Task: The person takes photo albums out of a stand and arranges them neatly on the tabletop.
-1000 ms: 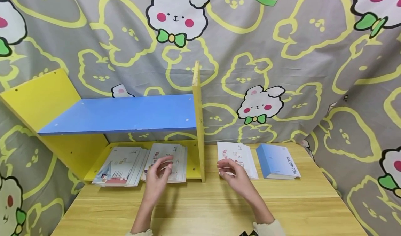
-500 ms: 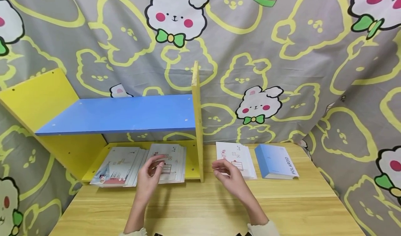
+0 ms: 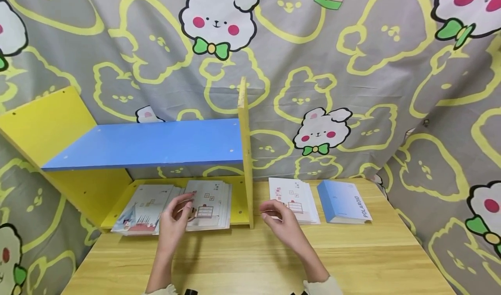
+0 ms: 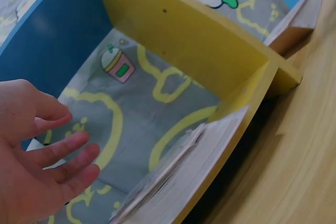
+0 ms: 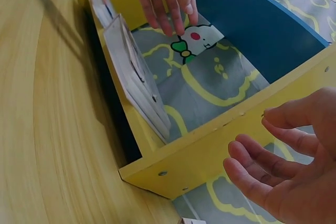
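My left hand (image 3: 172, 221) hovers, its fingers loosely curved and holding nothing, in front of two stacks of thin white illustrated books in the shelf. In the head view it overlaps the left stack (image 3: 150, 197) and the edge of the middle stack (image 3: 211, 199). To the right of the shelf's upright panel, my right hand (image 3: 282, 221) also hangs with bent fingers and nothing in them. It partly covers a third white stack (image 3: 291, 190) lying on the table. The left wrist view shows my left hand (image 4: 42, 156) beside the shelf opening, apart from the books (image 4: 194, 166).
The shelf has yellow sides, a yellow base (image 3: 239, 199) and a blue board (image 3: 156, 145) above the books. A thick blue book marked POLAROID (image 3: 344, 201) lies at the right. Bare wood table (image 3: 235, 264) stretches in front, with a patterned curtain (image 3: 274, 68) behind.
My left hand has drifted left, from the middle stack toward the left one. My right hand has shifted slightly left. The books and shelf stay in place; the head view has moved a little.
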Demonstrator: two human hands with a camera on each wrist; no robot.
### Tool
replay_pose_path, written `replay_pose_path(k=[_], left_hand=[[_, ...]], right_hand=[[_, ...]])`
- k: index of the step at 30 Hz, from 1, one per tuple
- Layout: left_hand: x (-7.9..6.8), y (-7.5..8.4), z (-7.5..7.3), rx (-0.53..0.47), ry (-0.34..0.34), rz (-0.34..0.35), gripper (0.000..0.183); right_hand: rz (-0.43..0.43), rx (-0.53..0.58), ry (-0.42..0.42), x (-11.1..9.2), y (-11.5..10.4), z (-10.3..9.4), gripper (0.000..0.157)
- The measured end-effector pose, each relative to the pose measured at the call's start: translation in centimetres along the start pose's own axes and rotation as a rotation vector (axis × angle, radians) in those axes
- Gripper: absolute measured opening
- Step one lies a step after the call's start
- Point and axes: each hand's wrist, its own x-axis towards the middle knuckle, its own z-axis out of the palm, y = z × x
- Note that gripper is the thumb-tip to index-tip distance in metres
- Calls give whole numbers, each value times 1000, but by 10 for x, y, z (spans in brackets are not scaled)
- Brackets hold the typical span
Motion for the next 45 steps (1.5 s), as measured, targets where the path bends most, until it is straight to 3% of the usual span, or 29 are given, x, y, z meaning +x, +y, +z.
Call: replay_pose_path(k=[8,20,39,45], left_hand=[[-1,2,-14,23,41,-45,26],[-3,-2,-20,41,63,-84,26],[0,-15,-37,97,94,-91,26],[-2,-18,-41,123,71,-101,27]], right_hand=[[-6,-7,2,0,-4,8,19],[-12,-12,-36,-2,-7,18,23],[-21,-5,-89,-2,-4,32,29],[-11,9,-89,-1,-1,37,30]])
